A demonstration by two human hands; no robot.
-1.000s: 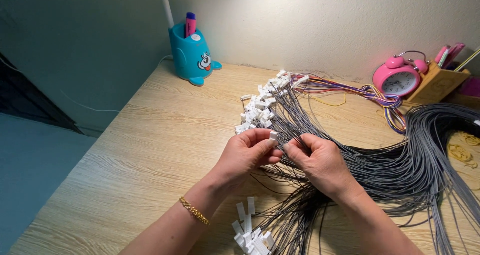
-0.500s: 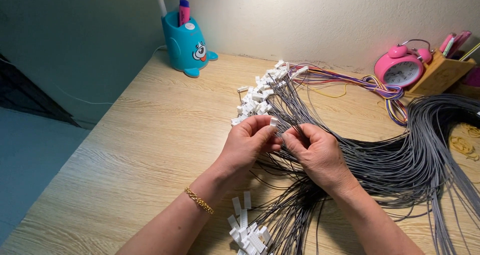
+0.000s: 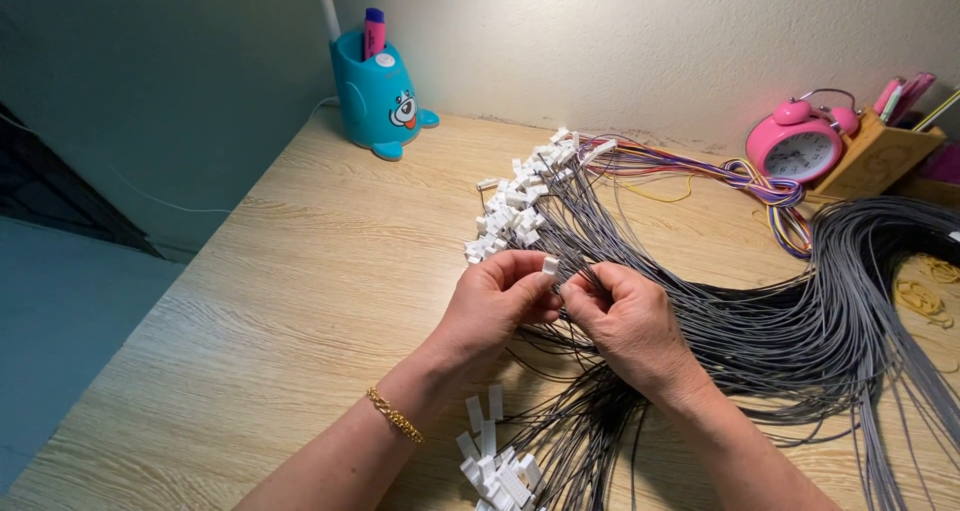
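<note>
My left hand pinches a small white plastic connector between thumb and fingertips. My right hand is fingertip to fingertip with it and grips the thin grey wire that runs into that connector. Both hands hover over a big bundle of grey wires spread across the wooden desk. Just beyond my fingers lies a pile of white connectors on wire ends. A second cluster of white connectors lies near my left wrist, which wears a gold bracelet.
A turquoise bear-shaped pen holder with a pink marker stands at the back left by the wall. A pink alarm clock and a wooden organiser sit at the back right. Coloured wires run along the back. The desk's left edge drops off.
The view has shifted slightly and my hands sit a little lower in it. They stay pressed together on the same connector and wire; the piles have not moved.
</note>
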